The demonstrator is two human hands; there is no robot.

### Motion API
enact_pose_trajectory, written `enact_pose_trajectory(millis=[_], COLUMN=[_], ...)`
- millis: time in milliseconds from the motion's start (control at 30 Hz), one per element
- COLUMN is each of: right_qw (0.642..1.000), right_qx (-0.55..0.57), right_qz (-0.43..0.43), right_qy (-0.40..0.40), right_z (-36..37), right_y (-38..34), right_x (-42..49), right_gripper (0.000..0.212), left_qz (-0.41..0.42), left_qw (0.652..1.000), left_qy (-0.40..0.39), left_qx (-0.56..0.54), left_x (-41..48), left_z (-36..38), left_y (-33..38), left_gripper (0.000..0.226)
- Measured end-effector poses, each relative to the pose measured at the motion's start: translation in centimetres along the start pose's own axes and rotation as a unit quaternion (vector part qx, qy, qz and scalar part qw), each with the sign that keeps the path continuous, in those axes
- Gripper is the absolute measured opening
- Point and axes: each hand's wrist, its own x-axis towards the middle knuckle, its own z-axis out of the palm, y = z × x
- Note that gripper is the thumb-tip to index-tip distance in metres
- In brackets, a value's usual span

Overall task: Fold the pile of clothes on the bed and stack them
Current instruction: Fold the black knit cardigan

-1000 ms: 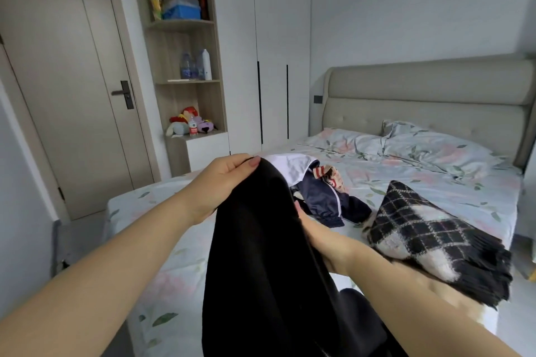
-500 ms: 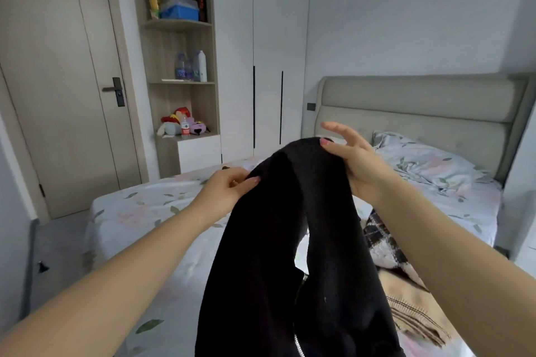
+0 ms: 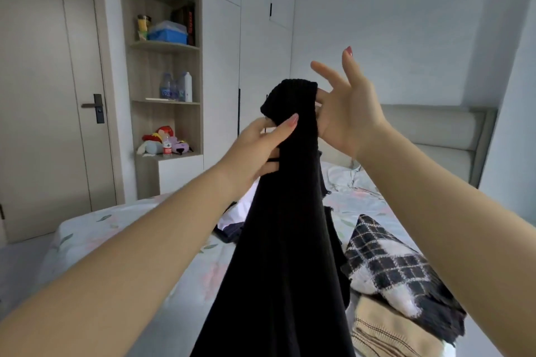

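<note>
A long black knit garment (image 3: 284,240) hangs in front of me, lifted high above the bed (image 3: 121,240). My left hand (image 3: 255,148) grips it just under its ribbed top end, thumb across the front. My right hand (image 3: 345,113) is beside the top end; thumb and a finger pinch its right edge while the other fingers spread upward. On the bed at the right lies a stack: a black-and-white checked knit (image 3: 400,272) on a tan folded piece (image 3: 385,333). Unfolded white and navy clothes (image 3: 232,226) lie behind the black garment, mostly hidden.
A floral sheet covers the bed, with a pillow (image 3: 345,180) and padded headboard (image 3: 446,136) at the far right. Open shelves (image 3: 168,101) with bottles, a blue box and plush toys stand by white wardrobes. A closed door (image 3: 49,95) is at the left.
Both hands have risen and come close together, lifting the black garment from a wide two-handed hold into one narrow hanging strip. My view has tilted upward.
</note>
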Motion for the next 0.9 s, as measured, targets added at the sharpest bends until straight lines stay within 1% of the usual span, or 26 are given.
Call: enact_pose_trajectory(millis=[67, 133, 167, 233, 300, 333, 367, 433, 467, 500, 567, 633, 700, 767, 800, 833, 867, 900], right_qw=[1.0, 0.998, 0.998, 0.998, 0.997, 0.996, 0.994, 0.99, 0.989, 0.988, 0.984, 0.982, 0.983, 0.991, 0.991, 0.993, 0.993, 0.991], right_qx=[-0.026, -0.049, -0.05, -0.032, -0.007, 0.009, 0.027, 0.056, 0.062, 0.063, 0.068, 0.077, 0.088, 0.068, 0.092, 0.093, 0.081, 0.034], right_qz=[-0.007, 0.0, 0.004, 0.015, 0.028, 0.036, 0.044, 0.059, 0.066, 0.071, 0.08, 0.089, 0.083, 0.044, 0.048, 0.058, 0.09, 0.125], right_qy=[-0.014, -0.024, -0.03, -0.046, -0.071, -0.083, -0.095, -0.113, -0.12, -0.125, -0.146, -0.151, -0.141, -0.105, -0.084, -0.051, -0.011, 0.032], right_z=[0.2, 0.2, 0.2, 0.2, 0.3, 0.4, 0.5, 0.7, 0.7, 0.5, 0.2, -0.3, -1.0, -1.7, -1.9, -1.8, -1.8, -1.7], right_y=[0.0, 0.5, 0.8, 1.3, 1.8, 2.1, 2.4, 2.9, 3.3, 3.7, 4.8, 5.9, 7.6, 9.8, 11.0, 12.7, 14.6, 16.3], right_x=[0.1, 0.1, 0.0, -0.3, -0.7, -0.8, -0.9, -1.2, -1.4, -1.5, -1.9, -2.1, -2.7, -3.7, -4.1, -4.5, -5.3, -6.1], right_gripper=[0.065, 0.067, 0.068, 0.07, 0.072, 0.072, 0.073, 0.073, 0.072, 0.072, 0.072, 0.071, 0.067, 0.059, 0.053, 0.046, 0.04, 0.04], left_qz=[0.043, 0.083, 0.081, 0.045, -0.015, -0.045, -0.064, -0.072, -0.072, -0.072, -0.06, -0.034, 0.009, 0.058, 0.079, 0.094, 0.1, 0.1], left_qw=[0.992, 0.973, 0.97, 0.973, 0.971, 0.969, 0.972, 0.988, 0.992, 0.992, 0.989, 0.982, 0.971, 0.957, 0.953, 0.951, 0.952, 0.955], left_qy=[0.087, 0.16, 0.172, 0.16, 0.139, 0.13, 0.12, 0.088, 0.081, 0.086, 0.108, 0.115, 0.118, 0.13, 0.137, 0.139, 0.135, 0.126], left_qx=[0.076, 0.144, 0.151, 0.157, 0.193, 0.203, 0.192, 0.105, 0.067, 0.054, 0.08, 0.144, 0.206, 0.252, 0.26, 0.259, 0.255, 0.25], left_x=[1.1, 1.9, 2.0, 1.8, 1.4, 1.2, 1.1, 0.8, 0.6, 0.5, 0.2, 0.0, -0.3, -0.6, -0.8, -1.0, -1.2, -1.4], left_z=[-0.2, -0.5, -0.6, -0.7, -0.8, -0.9, -1.2, -1.8, -2.0, -2.2, -2.5, -2.6, -2.9, -3.3, -3.4, -3.5, -3.6, -3.7], left_y=[1.3, 1.9, 2.2, 2.2, 1.7, 1.4, 1.1, 0.7, 0.5, 0.3, -0.4, -0.9, -1.3, -1.4, -1.4, -1.4, -1.3, -1.1], left_gripper=[0.029, 0.031, 0.033, 0.047, 0.066, 0.071, 0.07, 0.059, 0.056, 0.054, 0.051, 0.044, 0.038, 0.034, 0.034, 0.033, 0.032, 0.032])
